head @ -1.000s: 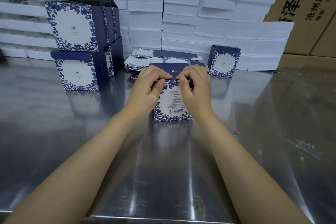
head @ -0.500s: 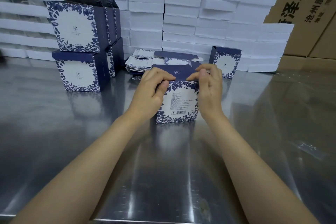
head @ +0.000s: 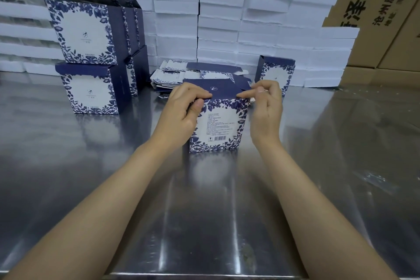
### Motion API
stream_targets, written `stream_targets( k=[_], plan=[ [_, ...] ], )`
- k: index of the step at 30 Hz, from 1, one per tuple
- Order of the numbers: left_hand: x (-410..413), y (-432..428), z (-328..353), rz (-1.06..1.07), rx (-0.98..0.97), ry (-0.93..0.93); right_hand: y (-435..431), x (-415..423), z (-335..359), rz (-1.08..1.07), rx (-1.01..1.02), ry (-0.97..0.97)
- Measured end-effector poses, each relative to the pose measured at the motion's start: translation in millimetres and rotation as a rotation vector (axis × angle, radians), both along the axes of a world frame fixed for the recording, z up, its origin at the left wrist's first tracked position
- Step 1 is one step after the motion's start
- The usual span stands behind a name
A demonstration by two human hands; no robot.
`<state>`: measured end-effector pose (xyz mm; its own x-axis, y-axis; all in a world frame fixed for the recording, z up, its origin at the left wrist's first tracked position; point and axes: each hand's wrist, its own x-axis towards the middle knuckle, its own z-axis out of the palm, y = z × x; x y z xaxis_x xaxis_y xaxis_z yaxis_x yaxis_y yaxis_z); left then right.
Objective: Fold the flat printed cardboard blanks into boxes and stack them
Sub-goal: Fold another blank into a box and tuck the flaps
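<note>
Box (head: 218, 125) sits upright on the table (head: 204, 211), dead centre, barcode side facing me. Lid (head: 218, 87) is folded down over the top.

Left hand (head: 181, 109): fingers curled over the lid's front edge at the left corner, thumb against the front panel under it, so a pinch on that edge. It also braces the box so it doesn't skid on the steel.

Right hand (head: 266, 107): fingers curled, forefinger tip and thumb pinching the lid's right front corner. Can't tell whether the tuck flap is in yet, as my fingers cover it.

Judgement: closing step, two corners held so the lid goes in square.

Around:
- 12 o'clock, just behind the box: blanks (head: 172, 75) lying flat and a bit fanned out.
- 10 o'clock: stack (head: 86, 52) of done boxes, two high, top ones with lids up.
- 1 o'clock: lone box (head: 276, 75), top open.
- Back wall: white slabs (head: 218, 18), with cartons (head: 375, 7) at 2 o'clock.

Path from here to the stack at 10 looks open. The upright lids there would likely catch a box set on top.
</note>
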<state>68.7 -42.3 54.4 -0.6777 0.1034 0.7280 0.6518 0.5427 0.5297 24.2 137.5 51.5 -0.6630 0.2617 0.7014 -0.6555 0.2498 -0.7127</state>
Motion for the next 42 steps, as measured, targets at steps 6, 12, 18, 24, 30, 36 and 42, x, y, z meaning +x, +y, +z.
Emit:
stream_targets(
  k=[6,12,18,24,30,36,42],
  plan=[
    [0,1,-2,0.005,-0.008,0.007,-9,1,3,0.004,-0.112,-0.109],
    [-2,-4,-3,-0.016,-0.033,0.003,-5,10,9,-0.087,0.082,-0.110],
    [-2,-4,-6,-0.037,0.100,-0.066,-14,21,13,-0.282,0.383,0.033],
    [-8,-5,-10,-0.050,0.078,-0.027,-35,29,15,-0.259,0.427,0.089],
    [-13,-3,-13,-0.030,-0.035,0.069,-66,33,14,-0.197,0.503,0.160],
    [-16,-6,-14,-0.030,-0.059,0.031,-71,31,11,-0.033,0.451,0.133],
    [-14,-6,-9,-0.122,0.103,-0.057,-65,28,10,-0.027,0.475,0.125]
  ],
)
